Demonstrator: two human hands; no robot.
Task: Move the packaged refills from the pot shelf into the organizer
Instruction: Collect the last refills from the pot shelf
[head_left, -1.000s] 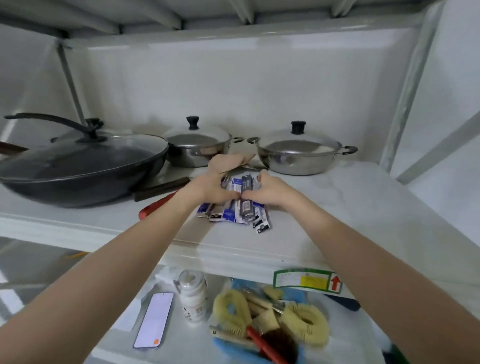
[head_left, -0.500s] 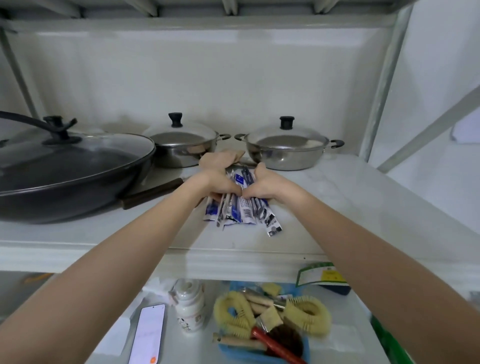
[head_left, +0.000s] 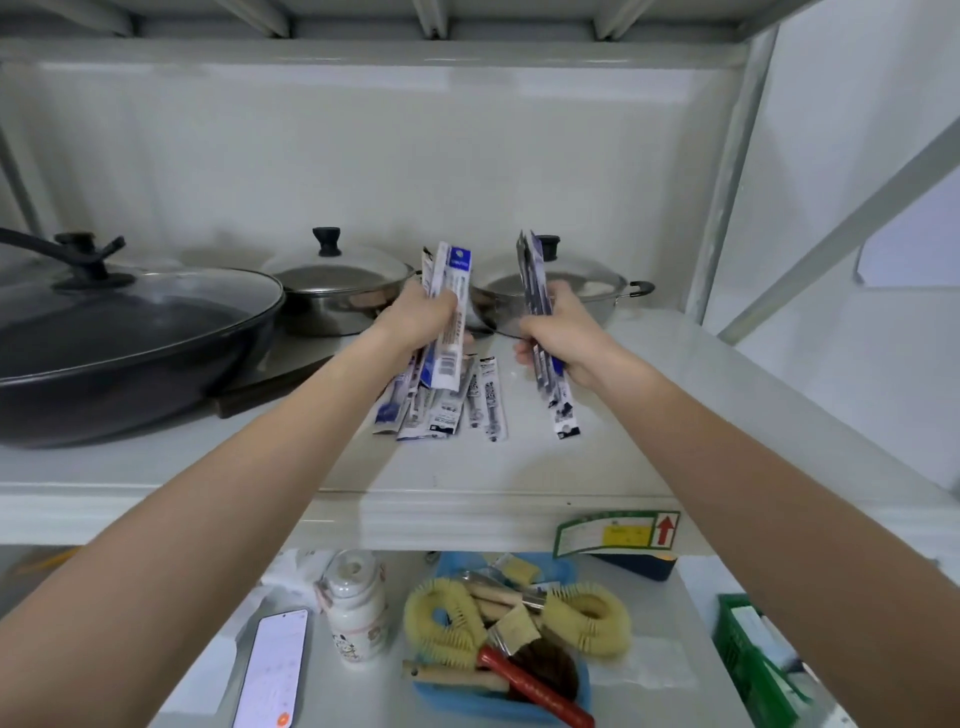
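Clutching upright refill packets and, left grip and right grip, above loose packets.

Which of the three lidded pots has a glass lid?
The big black wok at far left; the two steel pots beside it have metal lids.

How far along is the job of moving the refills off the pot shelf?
Done: nothing shows as delivered; no organizer can be identified with certainty. In hand: the left hand grips one bunch of refills, the right hand another bunch, both lifted above the shelf. Left: several packets lie on the shelf, and every refill has yet to reach the organizer.
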